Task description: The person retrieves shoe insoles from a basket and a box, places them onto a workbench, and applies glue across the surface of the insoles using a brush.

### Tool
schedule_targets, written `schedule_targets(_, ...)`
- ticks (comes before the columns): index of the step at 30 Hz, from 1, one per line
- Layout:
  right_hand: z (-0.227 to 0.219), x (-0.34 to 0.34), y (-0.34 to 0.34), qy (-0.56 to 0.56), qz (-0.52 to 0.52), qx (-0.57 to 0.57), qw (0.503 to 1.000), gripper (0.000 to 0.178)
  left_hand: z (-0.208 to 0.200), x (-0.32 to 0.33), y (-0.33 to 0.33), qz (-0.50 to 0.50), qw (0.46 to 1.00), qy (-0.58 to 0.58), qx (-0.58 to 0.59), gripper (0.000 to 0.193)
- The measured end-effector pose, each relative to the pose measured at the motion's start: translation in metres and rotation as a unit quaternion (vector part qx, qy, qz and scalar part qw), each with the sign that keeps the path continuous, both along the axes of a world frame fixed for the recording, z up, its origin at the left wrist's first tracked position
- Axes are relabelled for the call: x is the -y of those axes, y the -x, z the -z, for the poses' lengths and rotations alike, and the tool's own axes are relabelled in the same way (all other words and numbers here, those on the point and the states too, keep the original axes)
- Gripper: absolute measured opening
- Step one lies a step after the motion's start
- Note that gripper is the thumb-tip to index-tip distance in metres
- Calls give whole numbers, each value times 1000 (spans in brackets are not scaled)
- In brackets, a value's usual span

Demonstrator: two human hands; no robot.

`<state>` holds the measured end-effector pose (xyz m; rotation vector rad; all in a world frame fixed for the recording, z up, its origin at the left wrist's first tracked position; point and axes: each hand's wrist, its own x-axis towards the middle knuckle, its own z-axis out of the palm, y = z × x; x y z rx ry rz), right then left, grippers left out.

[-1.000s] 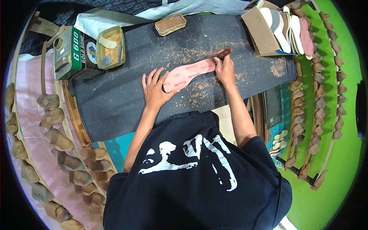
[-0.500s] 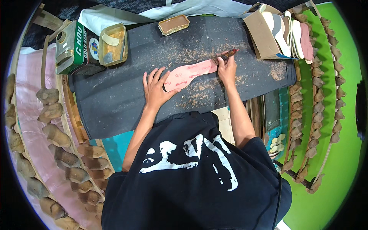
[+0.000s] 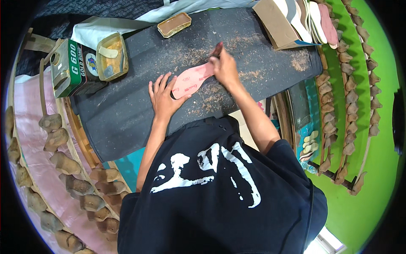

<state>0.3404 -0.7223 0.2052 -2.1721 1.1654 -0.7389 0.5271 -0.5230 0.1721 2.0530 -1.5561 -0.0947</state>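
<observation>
A pink insole (image 3: 191, 81) lies flat on a dark work mat (image 3: 127, 114) strewn with brown shavings. My left hand (image 3: 163, 96) presses its near end down with fingers spread. My right hand (image 3: 224, 67) sits at the insole's far end and grips a small tool with a dark handle (image 3: 218, 48), its tip against the insole's edge. The blade itself is hidden by my fingers.
A green and white glue tin (image 3: 69, 67) and an open tray of yellowish glue (image 3: 111, 57) stand at the mat's left. A brown block (image 3: 174, 24) lies at the back. A cardboard box of insoles (image 3: 287, 21) is at the right. Racks of shoe lasts (image 3: 67, 165) (image 3: 334, 97) line both sides.
My right hand with the tool has slid a little along the insole toward my left hand. My left hand stays pressed on the insole.
</observation>
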Motion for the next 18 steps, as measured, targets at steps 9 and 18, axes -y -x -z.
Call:
schedule_targets(9,-4,-48,-20,41,10,9,999,26,1,2,2,6,1000,-3,-9,85)
schedule_targets(18,5,-25,43,29,160,118,980,13,-3,0,1,5,1000,-10,-5,86)
